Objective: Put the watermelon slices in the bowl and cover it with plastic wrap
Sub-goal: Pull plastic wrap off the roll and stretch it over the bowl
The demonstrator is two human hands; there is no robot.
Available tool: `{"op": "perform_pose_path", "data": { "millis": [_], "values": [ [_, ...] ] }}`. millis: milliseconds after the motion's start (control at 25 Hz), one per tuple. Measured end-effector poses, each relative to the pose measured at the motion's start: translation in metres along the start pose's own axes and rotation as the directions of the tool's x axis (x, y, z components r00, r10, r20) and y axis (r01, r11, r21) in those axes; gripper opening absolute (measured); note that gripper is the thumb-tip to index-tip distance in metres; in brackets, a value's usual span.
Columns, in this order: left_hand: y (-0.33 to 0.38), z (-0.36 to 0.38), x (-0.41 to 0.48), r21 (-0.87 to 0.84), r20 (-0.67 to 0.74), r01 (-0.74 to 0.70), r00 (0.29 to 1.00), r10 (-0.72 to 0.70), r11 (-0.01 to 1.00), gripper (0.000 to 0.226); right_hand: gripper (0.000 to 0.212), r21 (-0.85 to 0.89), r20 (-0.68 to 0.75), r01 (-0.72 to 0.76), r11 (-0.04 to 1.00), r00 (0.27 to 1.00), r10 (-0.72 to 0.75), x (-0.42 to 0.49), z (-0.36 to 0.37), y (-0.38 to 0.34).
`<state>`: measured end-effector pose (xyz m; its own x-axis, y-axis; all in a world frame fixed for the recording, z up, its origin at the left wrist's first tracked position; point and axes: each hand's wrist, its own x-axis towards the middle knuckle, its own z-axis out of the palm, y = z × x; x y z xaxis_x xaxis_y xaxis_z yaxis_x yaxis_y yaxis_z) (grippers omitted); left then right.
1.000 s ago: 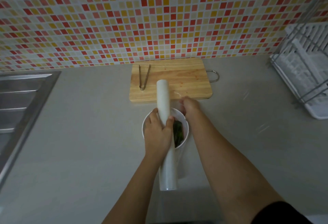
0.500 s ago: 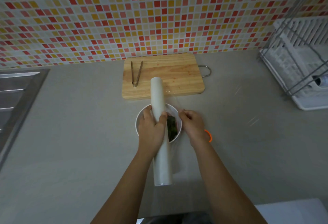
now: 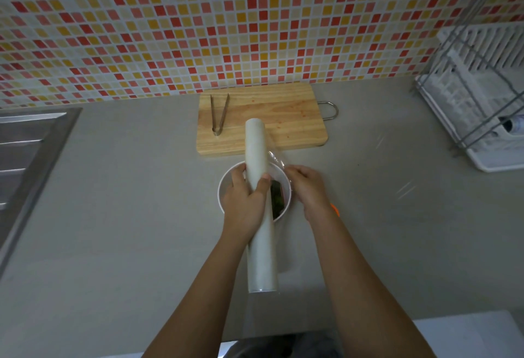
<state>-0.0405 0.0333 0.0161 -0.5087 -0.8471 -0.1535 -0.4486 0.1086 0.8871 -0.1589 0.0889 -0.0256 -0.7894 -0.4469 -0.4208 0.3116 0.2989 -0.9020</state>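
Watermelon slices (image 3: 276,198) sit in the white bowl (image 3: 223,186) near the cutting board (image 3: 286,116), so I grip the wrap roll (image 3: 260,247) above it with my left hand (image 3: 244,200) while my right hand (image 3: 307,190) pinches the clear sheet (image 3: 276,159) to pull it across.

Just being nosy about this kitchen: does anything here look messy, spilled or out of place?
Nothing serious. The cutting board carries faint reddish specks, likely juice, and the plastic film looks crumpled beside the roll that the left hand grips.
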Motion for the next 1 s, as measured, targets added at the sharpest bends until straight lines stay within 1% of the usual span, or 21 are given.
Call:
{"op": "perform_pose_path", "data": {
  "millis": [120,200,360,480,520,560,600,640,680,720,760,800,840,880,920,1000],
  "values": [
    [0.001,0.002,-0.003,-0.030,0.038,0.003,0.999,-0.002,1.000,0.048,0.014,0.050,-0.075,0.008,0.999,0.997,-0.004,-0.002,-0.005,0.002],
    [0.002,0.004,-0.005,-0.036,0.053,0.004,0.999,-0.002,0.999,0.048,0.013,0.065,-0.088,0.020,0.998,0.996,-0.015,-0.002,-0.010,0.005],
    [0.001,0.006,-0.007,0.009,0.036,0.015,0.999,-0.015,1.000,0.050,0.019,-0.002,-0.008,0.050,0.999,0.999,-0.050,-0.001,-0.008,0.013],
    [0.001,0.006,-0.009,0.054,-0.016,-0.063,0.998,0.063,0.997,0.052,0.031,-0.029,0.036,0.029,0.999,0.999,-0.027,0.001,0.001,0.018],
    [0.000,0.006,-0.009,0.062,-0.024,-0.077,0.997,0.079,0.995,0.052,0.034,-0.020,0.016,-0.003,1.000,1.000,0.003,0.001,0.003,0.018],
    [-0.001,0.006,-0.008,0.071,-0.027,-0.077,0.996,0.079,0.994,0.052,0.037,-0.009,-0.035,-0.030,1.000,0.999,0.030,0.002,0.002,0.018],
    [-0.002,0.006,-0.008,0.078,-0.027,-0.069,0.997,0.071,0.995,0.053,0.040,-0.020,-0.122,-0.028,0.999,0.992,0.026,0.002,0.000,0.017],
    [-0.003,0.005,-0.007,0.080,-0.027,-0.056,0.998,0.058,0.995,0.052,0.040,-0.059,-0.209,0.026,0.998,0.977,-0.037,0.001,-0.002,0.015],
    [-0.003,0.004,-0.006,0.075,-0.025,-0.043,0.999,0.045,0.996,0.051,0.038,-0.102,-0.240,0.119,0.988,0.961,-0.141,-0.001,-0.002,0.013],
    [-0.004,0.004,-0.006,0.070,-0.023,-0.034,0.999,0.035,0.997,0.050,0.037,-0.129,-0.199,0.204,0.970,0.953,-0.227,-0.005,0.000,0.009],
    [-0.005,0.003,-0.005,0.064,-0.019,-0.031,0.999,0.032,0.997,0.049,0.037,-0.137,-0.104,0.250,0.959,0.959,-0.264,-0.009,0.005,0.007],
    [-0.006,0.003,-0.004,0.065,-0.013,-0.036,0.999,0.037,0.997,0.048,0.038,-0.148,0.011,0.253,0.956,0.967,-0.255,-0.012,0.011,0.008],
    [-0.007,0.002,-0.004,0.080,-0.005,-0.052,0.999,0.053,0.995,0.047,0.039,-0.169,0.098,0.244,0.955,0.968,-0.230,-0.015,0.016,0.010],
    [-0.008,0.001,-0.003,0.115,0.000,-0.074,0.997,0.074,0.991,0.047,0.039,-0.194,0.137,0.246,0.950,0.965,-0.222,-0.016,0.019,0.014],
    [-0.010,-0.001,-0.003,0.172,-0.001,-0.093,0.996,0.094,0.981,0.049,0.039,-0.207,0.140,0.256,0.944,0.963,-0.230,-0.016,0.020,0.017],
    [-0.015,-0.009,-0.001,0.284,-0.013,-0.098,0.994,0.107,0.954,0.057,0.038,-0.199,0.109,0.275,0.941,0.960,-0.257,-0.014,0.020,0.020]
  ]
}}
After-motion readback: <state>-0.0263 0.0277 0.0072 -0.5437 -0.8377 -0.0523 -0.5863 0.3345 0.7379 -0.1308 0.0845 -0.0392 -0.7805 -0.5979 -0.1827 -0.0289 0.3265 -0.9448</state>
